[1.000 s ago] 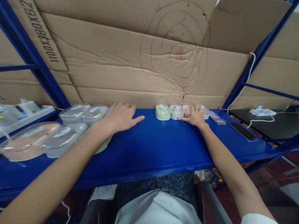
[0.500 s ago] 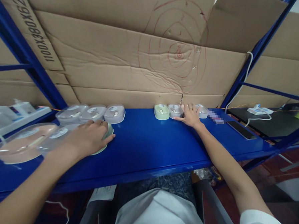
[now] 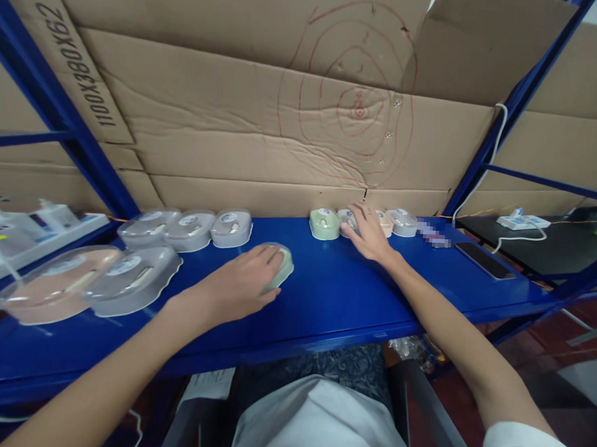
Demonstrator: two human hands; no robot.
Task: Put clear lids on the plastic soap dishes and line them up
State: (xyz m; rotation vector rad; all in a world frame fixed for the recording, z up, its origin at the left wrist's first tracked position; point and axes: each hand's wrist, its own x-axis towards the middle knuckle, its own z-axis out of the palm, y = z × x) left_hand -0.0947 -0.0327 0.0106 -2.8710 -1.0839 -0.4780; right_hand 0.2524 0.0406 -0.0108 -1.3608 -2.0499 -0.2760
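My left hand (image 3: pixel 245 281) is closed over a green lunch box (image 3: pixel 285 264) with a clear lid, low over the middle of the blue shelf; the hand covers most of it. At the back, my right hand (image 3: pixel 372 237) reaches onto a grey lunch box (image 3: pixel 347 218), thumb across its front and fingers over its top. Left of that box sits another green lunch box (image 3: pixel 324 223). On its right, a peach lunch box (image 3: pixel 384 221) is partly hidden by my right hand, and a further grey lunch box (image 3: pixel 402 222) ends the row.
At left, a large peach box (image 3: pixel 49 294) and a large grey box (image 3: pixel 135 288) stand before a row of grey boxes (image 3: pixel 191 230). A phone (image 3: pixel 485 260) lies at right. Cardboard (image 3: pixel 224 113) backs the blue shelf (image 3: pixel 304 304); blue posts stand at both sides.
My left hand has carried the green lunch box rightward, away from the large grey box. My right hand has shifted slightly left onto the small grey lunch box, uncovering the peach one.
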